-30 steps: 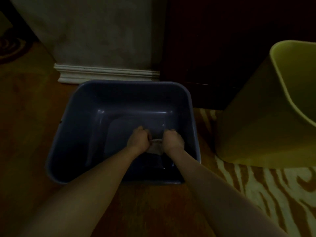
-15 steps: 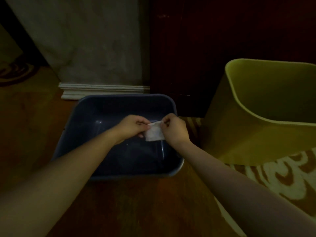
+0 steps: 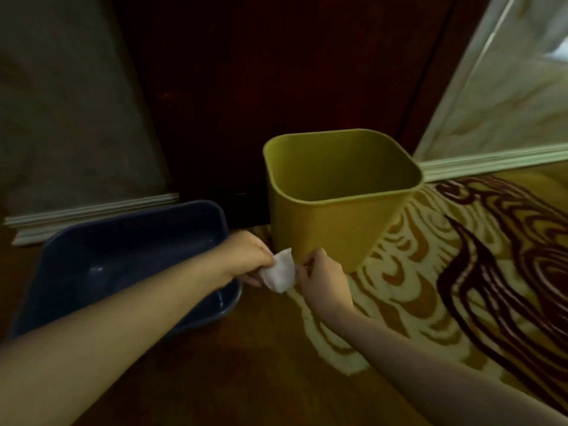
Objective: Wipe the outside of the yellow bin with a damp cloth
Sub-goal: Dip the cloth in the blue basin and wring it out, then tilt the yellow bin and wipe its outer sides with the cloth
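Note:
The yellow bin (image 3: 333,222) stands upright on the carpet in the middle of the view, its top open. A small white cloth (image 3: 280,270) hangs just in front of the bin's lower left corner. My left hand (image 3: 246,256) grips the cloth's left edge. My right hand (image 3: 319,276) pinches its right edge with the fingertips. Both hands are a short way from the bin's front wall, and the cloth does not touch the bin as far as I can tell.
A dark blue basin (image 3: 132,256) sits on the floor at the left, under my left forearm. A dark wooden door (image 3: 276,72) stands behind the bin. A patterned carpet (image 3: 461,272) covers the floor at the right. A white skirting board (image 3: 92,210) runs along the wall.
Both hands lifted the cloth out of the blue basin and carried it to the right, toward the yellow bin. The view has swung right, so the bin is now in the middle.

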Tool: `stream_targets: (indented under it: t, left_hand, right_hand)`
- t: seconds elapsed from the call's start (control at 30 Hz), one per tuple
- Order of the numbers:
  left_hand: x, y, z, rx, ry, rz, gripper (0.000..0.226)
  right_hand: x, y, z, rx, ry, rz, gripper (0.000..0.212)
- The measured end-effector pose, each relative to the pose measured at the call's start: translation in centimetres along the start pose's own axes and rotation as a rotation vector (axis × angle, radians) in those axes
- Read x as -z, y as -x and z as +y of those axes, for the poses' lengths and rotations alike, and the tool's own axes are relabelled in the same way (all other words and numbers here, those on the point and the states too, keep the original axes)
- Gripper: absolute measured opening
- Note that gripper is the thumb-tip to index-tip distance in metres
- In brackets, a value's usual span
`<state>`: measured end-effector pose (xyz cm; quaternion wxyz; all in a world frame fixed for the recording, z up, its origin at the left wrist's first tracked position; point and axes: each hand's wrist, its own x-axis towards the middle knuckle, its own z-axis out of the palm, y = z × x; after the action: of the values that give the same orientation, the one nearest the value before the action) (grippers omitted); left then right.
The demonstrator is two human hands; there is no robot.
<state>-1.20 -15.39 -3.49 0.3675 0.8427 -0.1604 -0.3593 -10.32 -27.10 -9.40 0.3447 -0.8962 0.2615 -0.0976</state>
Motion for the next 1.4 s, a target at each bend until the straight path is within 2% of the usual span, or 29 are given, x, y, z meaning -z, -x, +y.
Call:
stream_targets:
  t: [0.23,0.3,0.47,0.63,0.8,0.87,0.93,1.0,1.07,1.1,1.13,1.17,1.23,1.27,1.33,1.4]
  left_hand:
    - [-9.0,1.0,4.5,-0.042,0.139,0.034,0.017]
    - [-9.9,0.7,5.0,0.001,0.224,0.027,0.018]
    - [-11.0,-0.2,5.5,0.062,0.313,0.000,0.020]
    - [-11.6,-0.6,5.8,0.057,0.324,-0.033,0.014]
    - [-12.3,-0.7,7.5,0.043,0.406,-0.091,0.022]
    - [-12.5,-0.8,8.3,0.027,0.315,-0.100,0.024]
    - [-12.3,-0.9,8.9,-0.107,-0.025,0.011,0.025]
    - [-11.2,-0.8,9.6,-0.455,-0.410,0.320,0.027]
    - [-9.5,-0.7,10.8,-0.899,-0.608,0.647,0.030]
    - [-8.7,-1.0,11.3,-1.002,-0.704,0.744,0.033]
    - [-8.0,-1.7,11.8,-0.981,-0.819,0.774,0.037]
    - [-7.4,-2.5,12.2,-0.867,-0.913,0.733,0.040]
    - [-6.9,-4.4,12.2,-0.633,-0.980,0.547,0.040]
    - [-6.8,-5.2,11.9,-0.578,-0.939,0.465,0.035]
    - [-6.8,-6.3,11.2,-0.592,-0.826,0.427,0.024]
    - [-7.1,-7.0,10.9,-0.646,-0.791,0.515,0.019]
  right_hand:
    - [3.7,0.2,3.5,-0.155,0.204,0.139,0.015]
    - [4.3,0.2,4.2,-0.182,0.166,0.146,0.015]
    - [5.2,0.1,5.7,-0.108,-0.045,0.125,0.007]
    - [5.5,0.4,7.4,-0.104,-0.167,0.063,0.016]
    - [6.8,-0.1,8.8,-0.122,-0.252,0.137,0.018]
    - [6.8,-0.4,9.0,-0.142,-0.268,0.184,0.020]
    - [6.8,-0.7,9.2,-0.182,-0.278,0.239,0.020]
    - [6.9,-1.2,9.4,-0.218,-0.271,0.303,0.020]
    - [7.2,-1.9,9.6,-0.239,-0.242,0.391,0.020]
    - [7.3,-2.2,9.6,-0.251,-0.237,0.438,0.019]
    - [7.4,-2.6,9.6,-0.259,-0.235,0.481,0.019]
    - [7.4,-2.9,9.5,-0.261,-0.229,0.517,0.019]
    - [7.4,-3.6,9.4,-0.246,-0.191,0.567,0.020]
    - [7.4,-4.0,9.2,-0.235,-0.169,0.583,0.021]
    - [7.2,-4.8,8.8,-0.213,-0.132,0.613,0.021]
    - [6.8,-5.3,8.0,-0.156,-0.088,0.643,0.020]
